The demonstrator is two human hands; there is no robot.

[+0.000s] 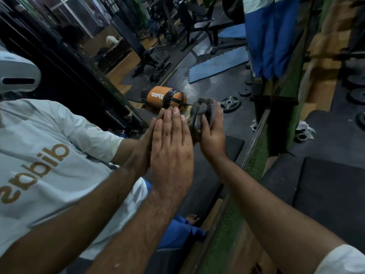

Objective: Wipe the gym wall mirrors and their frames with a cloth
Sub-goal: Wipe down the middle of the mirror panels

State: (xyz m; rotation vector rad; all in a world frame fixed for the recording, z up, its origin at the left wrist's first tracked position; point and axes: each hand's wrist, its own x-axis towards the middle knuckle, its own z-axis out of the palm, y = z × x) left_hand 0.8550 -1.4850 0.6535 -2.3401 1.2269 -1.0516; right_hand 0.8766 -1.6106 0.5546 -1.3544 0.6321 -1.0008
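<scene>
The left hand [171, 153] lies flat against the mirror [207, 80], fingers straight and pressed together, its palm meeting its own reflection; it grips nothing. Just beside it, the right hand [212, 131] is clamped around a bunched grey cloth [201, 109], which pokes out above the fingertips and along the thumb side, pressed to the glass (the wad and its reflection merge, so the exact contact line is hard to tell). Both hands sit near the mirror's lower right part, close to the metal frame [254, 135] that runs diagonally down its right edge. Beyond that frame stands a strip of green artificial turf [254, 165] and dark floor mats [325, 184]. In the glass show the person's white shirt [39, 155] with mirrored gold lettering, an orange bag [164, 96] on the floor, blue mats [219, 66] and dark gym benches. Weight plates [357, 95] lie on the floor at far right.
</scene>
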